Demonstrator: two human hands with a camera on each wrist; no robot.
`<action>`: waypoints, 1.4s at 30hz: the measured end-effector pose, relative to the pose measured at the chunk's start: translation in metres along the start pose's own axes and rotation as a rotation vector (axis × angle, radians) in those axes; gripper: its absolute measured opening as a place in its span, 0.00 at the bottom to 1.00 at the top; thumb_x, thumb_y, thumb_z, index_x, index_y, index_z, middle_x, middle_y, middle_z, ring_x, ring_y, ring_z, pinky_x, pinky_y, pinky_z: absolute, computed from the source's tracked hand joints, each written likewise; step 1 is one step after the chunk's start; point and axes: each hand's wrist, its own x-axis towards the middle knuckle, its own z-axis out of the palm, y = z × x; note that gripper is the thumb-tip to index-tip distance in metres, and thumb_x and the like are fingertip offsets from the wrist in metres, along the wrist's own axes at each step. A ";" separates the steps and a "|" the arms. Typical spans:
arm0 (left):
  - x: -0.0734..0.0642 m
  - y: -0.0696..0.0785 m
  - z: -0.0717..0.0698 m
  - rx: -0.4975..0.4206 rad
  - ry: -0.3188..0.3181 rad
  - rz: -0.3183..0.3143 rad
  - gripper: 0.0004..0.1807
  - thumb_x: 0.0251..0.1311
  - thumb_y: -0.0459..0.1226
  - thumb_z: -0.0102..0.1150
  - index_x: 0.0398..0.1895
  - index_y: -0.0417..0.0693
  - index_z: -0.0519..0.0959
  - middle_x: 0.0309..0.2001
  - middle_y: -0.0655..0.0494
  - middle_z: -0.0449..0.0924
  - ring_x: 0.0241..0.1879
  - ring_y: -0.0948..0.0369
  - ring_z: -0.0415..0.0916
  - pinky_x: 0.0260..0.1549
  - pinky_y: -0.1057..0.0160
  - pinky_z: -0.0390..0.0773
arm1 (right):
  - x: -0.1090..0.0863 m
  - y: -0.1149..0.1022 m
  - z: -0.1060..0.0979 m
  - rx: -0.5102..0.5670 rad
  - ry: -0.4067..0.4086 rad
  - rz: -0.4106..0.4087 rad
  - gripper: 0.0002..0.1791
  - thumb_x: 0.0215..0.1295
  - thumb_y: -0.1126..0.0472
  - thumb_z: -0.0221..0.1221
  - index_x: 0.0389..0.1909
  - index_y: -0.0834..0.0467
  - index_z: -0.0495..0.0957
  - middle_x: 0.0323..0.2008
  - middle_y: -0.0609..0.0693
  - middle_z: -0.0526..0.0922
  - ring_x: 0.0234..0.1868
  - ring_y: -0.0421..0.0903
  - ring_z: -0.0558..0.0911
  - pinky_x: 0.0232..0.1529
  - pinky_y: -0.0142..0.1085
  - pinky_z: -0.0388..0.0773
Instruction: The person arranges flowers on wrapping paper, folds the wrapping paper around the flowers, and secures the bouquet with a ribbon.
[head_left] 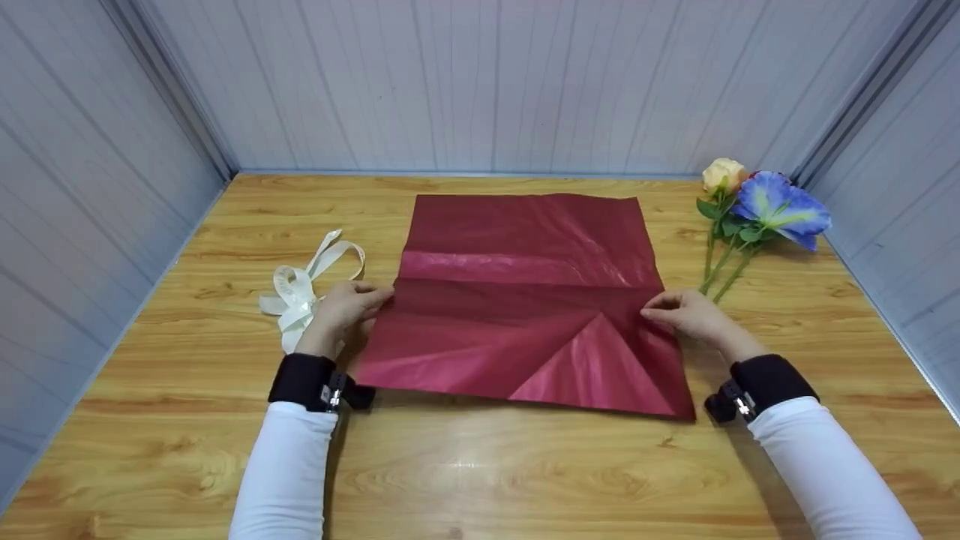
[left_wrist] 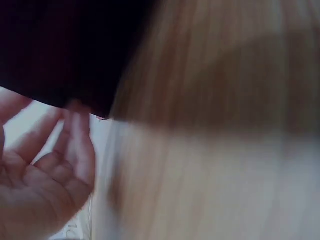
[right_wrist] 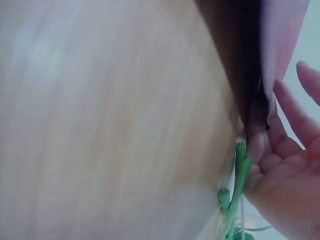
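Observation:
A dark red sheet of wrapping paper (head_left: 487, 330) spreads across the middle of the table, creased from side to side, its near part raised off the wood. My left hand (head_left: 349, 311) pinches its left edge near the crease; in the left wrist view that hand (left_wrist: 50, 170) has its fingertips at the paper's dark underside (left_wrist: 65, 50). On the opposite edge, my right hand (head_left: 694, 319) pinches the paper between thumb and fingers. The right wrist view shows this hand (right_wrist: 285, 155) at the paper's edge, with green flower stems (right_wrist: 240, 175) just beyond.
A white ribbon bow (head_left: 296, 296) lies beside my left hand. At the far right are artificial flowers, a cream rose (head_left: 724, 176) and a blue bloom (head_left: 780, 208), stems toward my right hand. Pale panel walls (head_left: 465, 82) enclose the wooden table (head_left: 465, 480) at the back and sides.

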 end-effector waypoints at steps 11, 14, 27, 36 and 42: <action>0.002 0.007 0.010 0.211 -0.087 0.040 0.28 0.64 0.43 0.54 0.61 0.32 0.70 0.61 0.37 0.70 0.61 0.51 0.64 0.64 0.56 0.62 | 0.002 -0.007 0.011 -0.219 0.059 -0.106 0.16 0.60 0.53 0.63 0.37 0.65 0.80 0.34 0.55 0.81 0.32 0.43 0.74 0.35 0.35 0.71; 0.003 0.012 0.016 0.261 -0.113 0.067 0.30 0.64 0.43 0.54 0.64 0.30 0.66 0.63 0.36 0.68 0.62 0.50 0.63 0.64 0.55 0.61 | 0.002 -0.010 0.015 -0.379 0.140 -0.160 0.18 0.55 0.51 0.67 0.33 0.63 0.81 0.32 0.57 0.82 0.34 0.51 0.76 0.38 0.41 0.70; -0.017 0.047 0.058 0.628 -0.113 0.164 0.33 0.61 0.51 0.55 0.65 0.41 0.67 0.67 0.28 0.49 0.68 0.36 0.41 0.61 0.35 0.48 | 0.002 -0.012 0.023 -0.519 0.040 -0.126 0.40 0.58 0.45 0.62 0.67 0.62 0.63 0.69 0.69 0.55 0.68 0.70 0.54 0.62 0.66 0.49; -0.055 0.065 0.104 0.785 -0.385 0.276 0.35 0.58 0.51 0.61 0.68 0.49 0.66 0.68 0.36 0.56 0.68 0.40 0.49 0.63 0.38 0.56 | 0.002 -0.014 0.023 -0.545 -0.075 -0.091 0.41 0.65 0.42 0.54 0.71 0.60 0.56 0.71 0.70 0.48 0.70 0.71 0.49 0.64 0.67 0.45; -0.063 0.058 0.122 1.031 -0.574 0.106 0.42 0.59 0.55 0.58 0.74 0.63 0.52 0.75 0.40 0.33 0.72 0.36 0.29 0.62 0.32 0.53 | 0.003 -0.013 0.024 -0.549 -0.088 -0.067 0.41 0.65 0.40 0.53 0.72 0.59 0.54 0.72 0.69 0.46 0.70 0.71 0.47 0.64 0.67 0.44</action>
